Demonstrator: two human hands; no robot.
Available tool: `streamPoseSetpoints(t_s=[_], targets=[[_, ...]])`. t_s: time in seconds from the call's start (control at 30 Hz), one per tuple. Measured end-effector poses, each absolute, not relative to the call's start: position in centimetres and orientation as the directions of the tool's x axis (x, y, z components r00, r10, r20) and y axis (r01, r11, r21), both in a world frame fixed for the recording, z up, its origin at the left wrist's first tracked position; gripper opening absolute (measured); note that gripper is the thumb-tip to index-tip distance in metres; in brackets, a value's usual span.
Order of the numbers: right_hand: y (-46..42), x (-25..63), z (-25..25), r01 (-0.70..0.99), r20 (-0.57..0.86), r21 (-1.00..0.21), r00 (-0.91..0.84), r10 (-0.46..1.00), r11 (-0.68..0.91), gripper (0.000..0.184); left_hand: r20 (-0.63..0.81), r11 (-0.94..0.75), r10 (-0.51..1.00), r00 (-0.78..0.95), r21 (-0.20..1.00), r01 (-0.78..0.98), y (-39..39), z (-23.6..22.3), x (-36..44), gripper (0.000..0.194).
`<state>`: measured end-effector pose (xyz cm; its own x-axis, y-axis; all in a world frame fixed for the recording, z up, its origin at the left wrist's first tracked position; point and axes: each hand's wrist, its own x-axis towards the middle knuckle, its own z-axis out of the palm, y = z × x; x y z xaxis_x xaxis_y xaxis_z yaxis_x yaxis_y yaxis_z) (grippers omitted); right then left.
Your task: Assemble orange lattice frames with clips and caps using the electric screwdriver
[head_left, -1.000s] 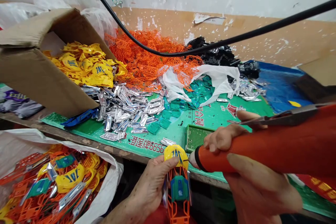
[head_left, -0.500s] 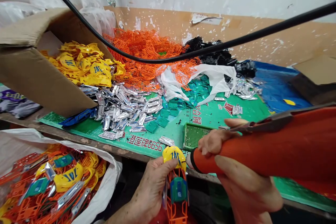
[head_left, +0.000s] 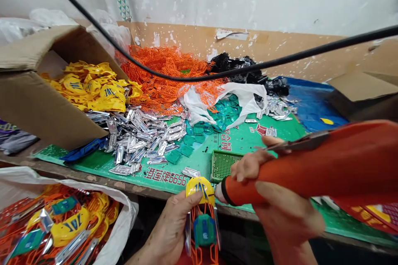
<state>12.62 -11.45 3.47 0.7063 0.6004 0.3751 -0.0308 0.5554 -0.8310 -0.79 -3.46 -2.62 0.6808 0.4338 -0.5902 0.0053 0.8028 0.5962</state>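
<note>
My left hand (head_left: 174, 221) grips a toy car body (head_left: 204, 230) at the bench's front edge, thumb on its yellow front piece. This body also has a teal window piece, an orange frame and silver side strips. In my right hand (head_left: 273, 190) is a red-orange electric screwdriver (head_left: 311, 167), lying nearly level. Its tip points left at the yellow front's right side; whether it touches a screw there is too small to tell. Just behind the tip, on the bench, stands a green perforated tray (head_left: 223, 169).
An open carton (head_left: 43, 103) of yellow parts (head_left: 96, 87) stands left. Piles of orange frames (head_left: 164, 66), silver strips (head_left: 139, 136), teal pieces (head_left: 228, 109) and black parts (head_left: 236, 66) cover the bench. A white sack (head_left: 129, 215) holds assembled bodies. A black cable (head_left: 186, 78) hangs across.
The view has shifted slightly, so the scene sits lower and further left. Both hands keep their holds, and the screwdriver stays at the yellow front's right side.
</note>
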Motion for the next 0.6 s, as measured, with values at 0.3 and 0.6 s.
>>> streamPoseSetpoints(t_s=[0.3,0.6], targets=[[-7.0,18.6,4.1,0.191,0.414,-0.788,0.868,0.275,0.585,0.035,-0.630,0.830,0.323,0.707,0.547,0.108,-3.2,-2.4,-1.1,0.024],[-4.1,20.3,0.8,0.229,0.401,-0.824,0.882,0.248,0.519,0.030,-0.640,0.832,0.312,0.703,0.541,0.123,-2.7,-2.5,-1.4,0.031]])
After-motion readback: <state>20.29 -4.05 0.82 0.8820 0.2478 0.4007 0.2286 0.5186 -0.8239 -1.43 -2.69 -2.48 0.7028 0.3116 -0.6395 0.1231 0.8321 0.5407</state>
